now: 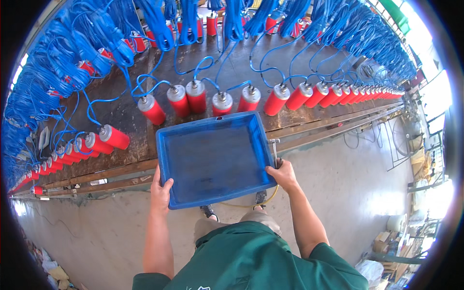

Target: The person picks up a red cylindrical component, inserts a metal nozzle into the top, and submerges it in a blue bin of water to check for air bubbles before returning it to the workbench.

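Note:
A shallow blue plastic tray (212,198), rectangular and with a dark, worn bottom, is held up in front of me at the table's near edge. My left hand (161,189) grips its left side near the lower corner, thumb over the rim. On the opposite side my right hand (283,175) is closed on the rim. Beside that hand a slim metal tool with a T-shaped end (274,141) sticks up along the tray's wall; whether my fingers also hold it is hidden. A thin yellow hose (274,195) curves below the tray.
Red cylinders with silver tops (152,110) stand in a row along the dark table (222,63), each with a blue cable. Coiled blue cable bundles (159,24) hang across the back and left. Pale concrete floor (338,193) lies below; boxes and shelving (391,241) stand at right.

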